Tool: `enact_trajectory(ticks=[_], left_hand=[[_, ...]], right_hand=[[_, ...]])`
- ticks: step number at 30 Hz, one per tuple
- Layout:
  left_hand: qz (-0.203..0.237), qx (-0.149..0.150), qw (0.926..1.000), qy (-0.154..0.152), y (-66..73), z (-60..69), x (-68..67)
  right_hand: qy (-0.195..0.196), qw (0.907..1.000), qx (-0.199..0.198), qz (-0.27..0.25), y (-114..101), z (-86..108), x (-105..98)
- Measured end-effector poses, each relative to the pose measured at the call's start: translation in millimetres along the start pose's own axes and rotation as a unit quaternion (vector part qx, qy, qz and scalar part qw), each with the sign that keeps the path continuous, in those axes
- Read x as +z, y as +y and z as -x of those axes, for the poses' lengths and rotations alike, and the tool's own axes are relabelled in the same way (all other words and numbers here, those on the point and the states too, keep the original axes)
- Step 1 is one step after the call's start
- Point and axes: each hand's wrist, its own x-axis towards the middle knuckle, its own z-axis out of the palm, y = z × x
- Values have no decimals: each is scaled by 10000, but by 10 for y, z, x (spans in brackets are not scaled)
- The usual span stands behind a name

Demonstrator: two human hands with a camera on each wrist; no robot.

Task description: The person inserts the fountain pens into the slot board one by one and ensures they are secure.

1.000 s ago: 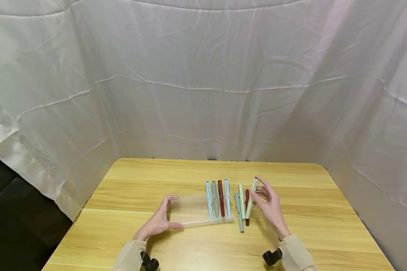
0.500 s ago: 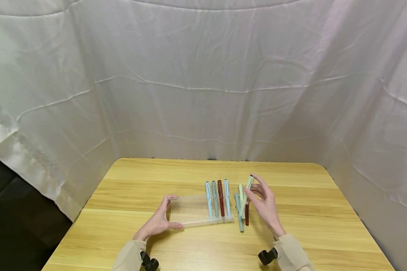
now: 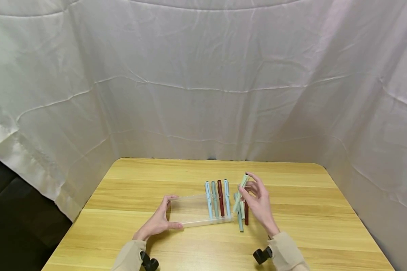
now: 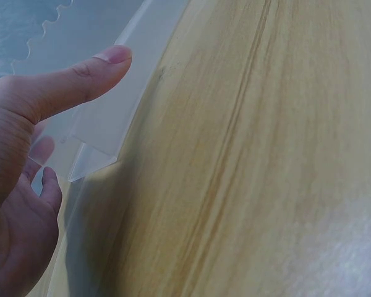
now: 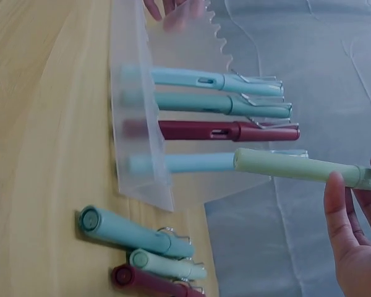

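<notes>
A clear plastic rack [image 3: 190,210] lies on the table, its left end gripped by the left hand [image 3: 157,222], thumb on the near edge. Standing in its right part are two light blue pens [image 3: 208,199], a grey-green pen [image 3: 215,199] and a dark red pen [image 3: 221,198]. The right hand [image 3: 260,203] pinches a pale green pen [image 5: 297,167], raised and tilted, beside the rack's right end. Under that pen lie a teal pen [image 5: 133,232], another pale green pen [image 5: 167,265] and a second dark red pen [image 5: 151,281].
The wooden table [image 3: 122,188] has a grey-white curtain [image 3: 203,113] hanging behind and around it. Black wrist cameras [image 3: 262,256] sit by the beige sleeves [image 3: 286,250]. A dark area [image 3: 17,218] shows past the table at the left.
The right hand has carried the pale green pen leftward, from over the loose pens toward the rack's right end, tilting it more. The left hand and the rack have stayed in place.
</notes>
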Motion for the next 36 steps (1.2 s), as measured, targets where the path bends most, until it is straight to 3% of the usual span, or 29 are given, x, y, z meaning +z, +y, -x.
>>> enact_trajectory(ticks=[16, 36], left_hand=[[38, 1, 10000, 8, 6, -4, 0], [84, -45, 10000, -21, 8, 4, 8]], right_hand=[[-161, 9997, 31, 173, -121, -37, 241], [-285, 9995, -55, 79, -114, -85, 478]])
